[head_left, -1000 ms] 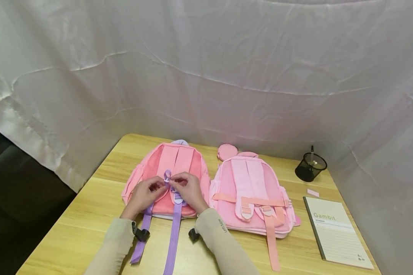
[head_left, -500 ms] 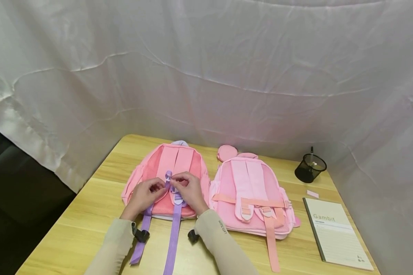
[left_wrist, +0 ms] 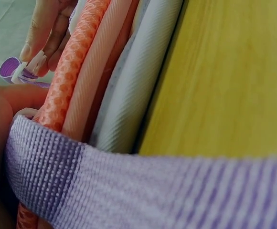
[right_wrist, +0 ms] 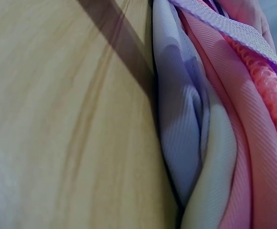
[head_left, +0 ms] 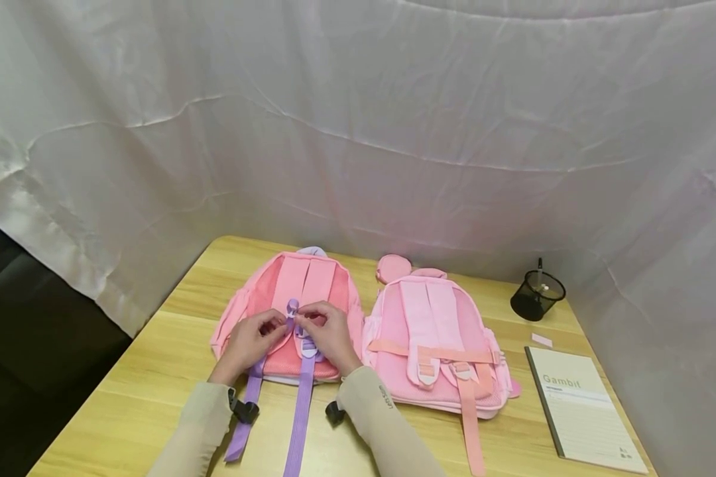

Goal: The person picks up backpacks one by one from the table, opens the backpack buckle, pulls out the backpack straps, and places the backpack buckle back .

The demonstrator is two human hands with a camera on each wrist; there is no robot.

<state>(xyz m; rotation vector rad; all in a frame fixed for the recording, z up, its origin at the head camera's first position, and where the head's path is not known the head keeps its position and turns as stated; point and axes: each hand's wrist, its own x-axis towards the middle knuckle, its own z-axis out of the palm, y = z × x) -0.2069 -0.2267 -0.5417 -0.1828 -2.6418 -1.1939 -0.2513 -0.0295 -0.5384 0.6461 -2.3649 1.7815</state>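
Observation:
A coral-pink backpack [head_left: 288,265] lies on its front on the table, back panel and shoulder straps up. Above its middle, my left hand [head_left: 246,343] pinches a strip of purple webbing just below a small upright loop [head_left: 292,304]. From the other side my right hand [head_left: 333,336] pinches the same piece with thumb and forefinger. The left wrist view shows the loop passing through a white plastic buckle [left_wrist: 19,74] at the right fingertips [left_wrist: 26,51]. A second purple strap [head_left: 301,416] runs from another white buckle [head_left: 308,348] toward the near edge.
A light pink backpack [head_left: 414,391] with orange straps lies right beside the coral one. Farther right are a notebook [head_left: 591,411], a small pink slip [head_left: 541,340] and a black mesh pen cup [head_left: 528,305]. Grey curtain [head_left: 358,132] hangs behind the table.
The purple loop above the fingertips has become narrower and a little smaller, and the buckle has turned slightly. Both hands keep nearly the same place and grip.

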